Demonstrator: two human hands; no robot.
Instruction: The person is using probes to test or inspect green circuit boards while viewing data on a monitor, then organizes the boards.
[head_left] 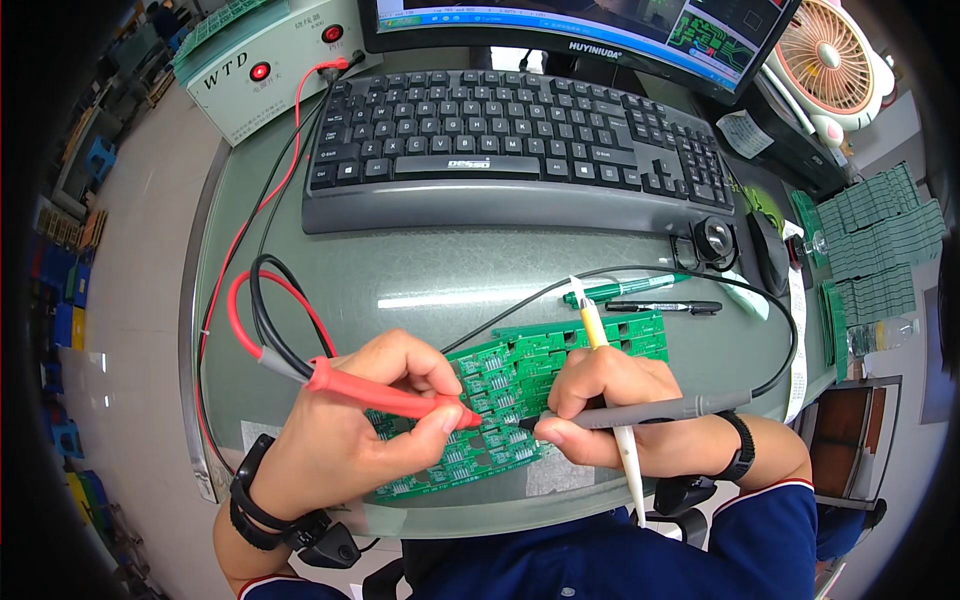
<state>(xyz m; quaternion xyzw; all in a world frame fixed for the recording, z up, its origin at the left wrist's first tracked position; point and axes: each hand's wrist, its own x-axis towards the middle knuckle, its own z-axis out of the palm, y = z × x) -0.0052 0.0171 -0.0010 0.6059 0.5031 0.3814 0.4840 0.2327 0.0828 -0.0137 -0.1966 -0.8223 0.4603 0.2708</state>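
A green panel of printed circuit boards (590,352) lies on the table below both hands, with a second panel edge showing under it. My left hand (340,440) is closed round a red test probe (385,400), its tip down at the middle of the panel. Closed too, my right hand (615,385) pinches a grey test probe (680,410) whose dark tip points left, close to the red one. Whether either tip touches the board cannot be made out. A slim white tool with a yellow section (591,322) is also tucked through my right hand, slanting across it.
Beyond the panel stands a black keyboard (480,135) below a monitor (600,45). A white box with red switches (275,75) takes the red lead. Pens (664,307), a mouse (768,250) and stacked green boards (880,230) sit at the right. The black cable (795,340) loops there.
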